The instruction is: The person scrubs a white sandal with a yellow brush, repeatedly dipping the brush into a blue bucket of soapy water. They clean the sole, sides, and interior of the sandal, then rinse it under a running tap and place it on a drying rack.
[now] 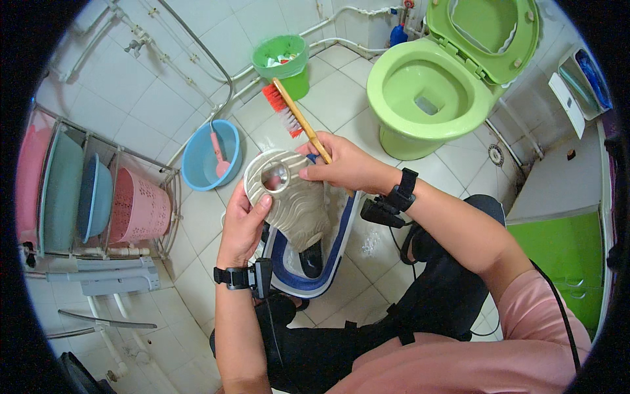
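Observation:
My left hand [248, 216] grips the heel end of a beige shoe sole [295, 197] with wavy ridges and a round, clear window. My right hand [339, 162] holds a wooden-handled scrub brush [300, 118] with red and white bristles, which point to the left. Its fingers also touch the sole's edge, and the brush is raised off the sole. Below the shoe stands a blue and white basin [339, 246] with water in it and a dark object [311, 258] at its near end. The shoe's upper is hidden beneath the sole.
A light blue basin [191, 170] holding a pink ladle [216, 147] stands at left. Beyond are a green bin [295, 83] and a green toilet [423, 88]. A rack with a pink basket [147, 207] lines the left wall. Cables hang from both wrist devices.

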Demonstrator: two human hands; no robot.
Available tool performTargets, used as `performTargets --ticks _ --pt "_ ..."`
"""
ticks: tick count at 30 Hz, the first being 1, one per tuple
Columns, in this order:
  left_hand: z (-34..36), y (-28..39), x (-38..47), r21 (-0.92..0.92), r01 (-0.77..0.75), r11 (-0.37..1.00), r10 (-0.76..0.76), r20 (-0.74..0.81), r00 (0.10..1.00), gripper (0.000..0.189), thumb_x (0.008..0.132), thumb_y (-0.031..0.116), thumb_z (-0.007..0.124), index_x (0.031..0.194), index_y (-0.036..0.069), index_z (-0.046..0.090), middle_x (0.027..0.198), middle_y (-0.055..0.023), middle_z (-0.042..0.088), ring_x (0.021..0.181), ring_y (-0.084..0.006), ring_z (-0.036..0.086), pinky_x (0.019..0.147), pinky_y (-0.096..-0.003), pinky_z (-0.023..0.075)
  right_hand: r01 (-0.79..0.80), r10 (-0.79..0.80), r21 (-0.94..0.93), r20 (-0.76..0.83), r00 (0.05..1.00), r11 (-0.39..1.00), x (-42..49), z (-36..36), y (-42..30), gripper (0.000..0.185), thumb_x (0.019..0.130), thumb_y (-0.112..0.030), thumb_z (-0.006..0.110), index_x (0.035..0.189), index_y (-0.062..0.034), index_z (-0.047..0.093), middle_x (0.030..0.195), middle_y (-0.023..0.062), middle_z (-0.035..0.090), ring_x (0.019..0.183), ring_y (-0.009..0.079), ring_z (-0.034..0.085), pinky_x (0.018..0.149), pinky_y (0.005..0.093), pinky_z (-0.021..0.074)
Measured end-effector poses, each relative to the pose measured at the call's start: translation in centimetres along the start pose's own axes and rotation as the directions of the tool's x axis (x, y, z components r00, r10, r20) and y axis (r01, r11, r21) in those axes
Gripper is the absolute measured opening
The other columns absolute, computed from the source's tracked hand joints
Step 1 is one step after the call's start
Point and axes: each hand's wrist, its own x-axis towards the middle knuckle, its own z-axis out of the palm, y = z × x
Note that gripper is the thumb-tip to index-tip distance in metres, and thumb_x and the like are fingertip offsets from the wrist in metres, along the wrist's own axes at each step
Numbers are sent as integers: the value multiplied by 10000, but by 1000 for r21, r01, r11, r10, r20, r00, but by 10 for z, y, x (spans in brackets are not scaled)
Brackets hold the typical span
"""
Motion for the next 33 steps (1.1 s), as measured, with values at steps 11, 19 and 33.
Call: performTargets --ticks 11,19,33 --pt "-10 -10 9 370 54 928 -68 27 997 647 1083 256 594 1629 47 318 1485 -115 550 1356 -191 513 1161 -337 374 205 -200 -259 45 979 944 8 -2 21 433 885 -274 826 1126 -10 582 961 64 630 892 152 566 801 348 502" --pt "14 -39 5 492 61 868 263 -561 785 438 1051 245 632 1417 28 527 1367 -147 598 1246 -278 585 1058 -396 467 86 47 308 -400 915 948 6 1 18 317 960 -202 759 1024 -87 471 837 -5 494 712 91 508 626 293 469" --pt "40 -47 11 -766 85 638 -359 -197 912 816 1017 631 545 1500 -12 406 1480 -212 527 1387 -364 488 1180 -513 385 -202 350 895 55 935 398 -14 34 30 187 1028 -243 679 969 -120 550 772 -14 565 703 118 549 678 266 475"
